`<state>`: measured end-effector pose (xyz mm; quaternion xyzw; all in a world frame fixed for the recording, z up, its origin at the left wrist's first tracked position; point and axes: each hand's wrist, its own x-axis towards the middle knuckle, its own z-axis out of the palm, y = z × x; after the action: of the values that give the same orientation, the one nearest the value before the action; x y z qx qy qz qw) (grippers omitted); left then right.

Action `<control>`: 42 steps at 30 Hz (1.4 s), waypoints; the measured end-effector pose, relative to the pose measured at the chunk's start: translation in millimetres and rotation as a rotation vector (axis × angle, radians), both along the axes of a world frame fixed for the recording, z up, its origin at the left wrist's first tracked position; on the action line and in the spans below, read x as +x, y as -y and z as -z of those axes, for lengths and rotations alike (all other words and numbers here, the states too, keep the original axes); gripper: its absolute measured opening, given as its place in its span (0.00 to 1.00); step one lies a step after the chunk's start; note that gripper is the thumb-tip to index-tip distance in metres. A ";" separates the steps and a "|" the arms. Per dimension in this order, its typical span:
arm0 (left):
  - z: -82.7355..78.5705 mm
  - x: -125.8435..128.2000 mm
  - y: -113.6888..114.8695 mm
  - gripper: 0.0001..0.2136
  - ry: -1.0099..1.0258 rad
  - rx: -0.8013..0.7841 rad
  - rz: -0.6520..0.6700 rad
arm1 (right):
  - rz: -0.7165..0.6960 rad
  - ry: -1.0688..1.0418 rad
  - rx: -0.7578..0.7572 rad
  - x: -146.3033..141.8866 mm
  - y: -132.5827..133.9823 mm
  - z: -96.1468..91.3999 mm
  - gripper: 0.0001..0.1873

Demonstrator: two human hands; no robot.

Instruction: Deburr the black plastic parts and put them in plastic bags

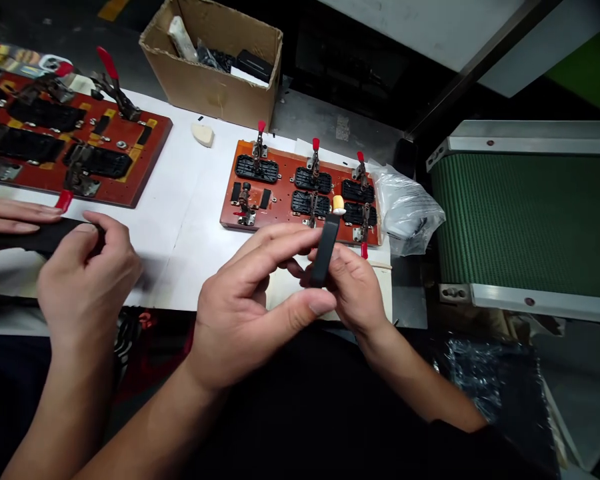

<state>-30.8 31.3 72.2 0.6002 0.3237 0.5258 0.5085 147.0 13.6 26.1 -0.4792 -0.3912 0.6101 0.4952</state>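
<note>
Between my two hands a flat black plastic part [325, 253] is held up, seen edge-on with rounded corners. My left hand [250, 300] is closed around it, fingers at its upper side and thumb along its lower end. From the right, my right hand [357, 287] grips the same part, its thumb near the part's edge; its other fingers are partly hidden. Just beyond the part's top is a small yellow and white piece [339, 204]. Behind my hands lies a reddish-brown fixture board [283, 210] with black moulded plates and red-tipped toggle clamps.
At left, a co-worker's hands [90, 267] hold a black piece before another clamp board [153, 157]. A cardboard box [215, 93] stands behind the white table [175, 233], which bears a cream-coloured block [203, 135]. To the right are a clear plastic bag [413, 210] and a green conveyor belt [520, 220].
</note>
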 end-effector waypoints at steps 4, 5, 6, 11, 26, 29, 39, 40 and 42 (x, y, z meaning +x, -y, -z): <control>0.8 -0.7 -0.1 0.18 -0.014 0.002 -0.056 | -0.047 -0.009 -0.039 -6.0 6.7 5.1 0.21; 1.3 -0.5 -0.3 0.18 -0.014 -0.001 -0.064 | -0.058 -0.017 -0.037 -6.7 7.3 5.9 0.21; 2.1 -0.2 -0.5 0.18 -0.013 -0.005 -0.065 | -0.069 -0.026 -0.033 -7.3 7.4 6.5 0.21; 8.5 1.8 -0.8 0.18 0.012 0.018 -0.067 | -0.122 -0.064 -0.020 -6.7 4.7 9.9 0.20; 23.9 -8.3 -0.3 0.23 -0.294 0.348 0.103 | -0.175 -0.242 0.087 22.9 -8.4 -12.9 0.64; 32.3 -7.0 7.6 0.24 -0.138 0.194 0.074 | -0.158 -0.158 0.152 22.4 -10.2 -16.2 0.66; 29.8 24.9 24.1 0.25 0.662 -0.491 -0.005 | -0.019 0.178 0.296 -26.9 6.4 -28.8 0.47; 27.9 26.3 22.4 0.27 0.693 -0.524 -0.027 | -0.026 0.234 0.303 -30.7 6.8 -28.6 0.47; 25.5 27.0 18.4 0.33 0.730 -0.590 -0.049 | -0.028 0.424 0.381 -34.6 4.8 -26.5 0.47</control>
<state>-3.9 12.8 46.7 0.1980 0.2735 0.5998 0.7254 112.4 8.8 52.5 -0.4887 -0.6003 0.4186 0.4749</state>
